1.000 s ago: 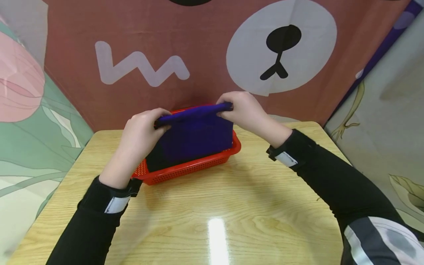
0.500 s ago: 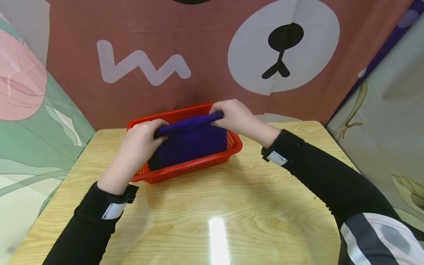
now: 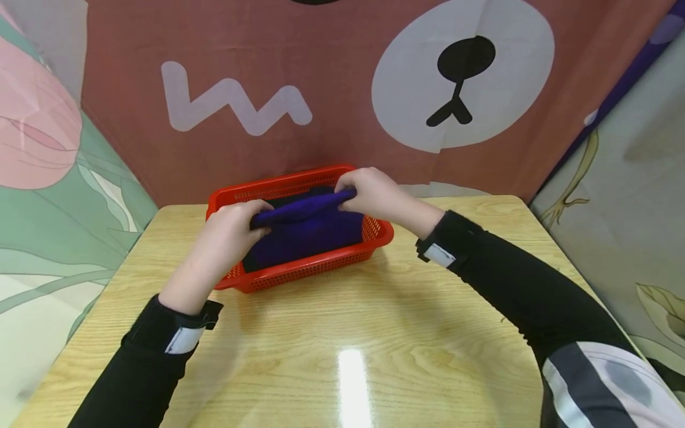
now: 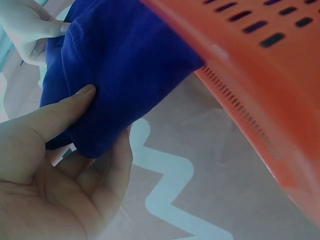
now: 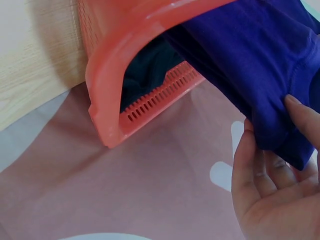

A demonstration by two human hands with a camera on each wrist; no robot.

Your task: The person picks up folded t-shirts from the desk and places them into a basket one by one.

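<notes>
A folded blue-purple cloth garment (image 3: pixel 316 235) hangs between my two hands, its lower part inside the red plastic basket (image 3: pixel 310 264). My left hand (image 3: pixel 230 229) pinches its upper left corner, thumb on the near face in the left wrist view. At the upper right corner, my right hand (image 3: pixel 371 193) grips the same garment between thumb and fingers. Beneath and behind it lies a dark cloth (image 5: pixel 147 70) in the basket, mostly hidden in the head view. How the garment's lower edge rests is hidden by the basket's front wall.
The basket stands at the back of a light wooden table (image 3: pixel 299 339), close to a brown hanging cloth (image 3: pixel 332 137) with a printed animal face. Patterned drapes (image 3: pixel 48 238) flank the table. A bright reflection lies on the tabletop.
Both hands have lowered the garment into the basket, the right hand also shifting left. The basket's back rim and part of the dark cloth behind have come into view.
</notes>
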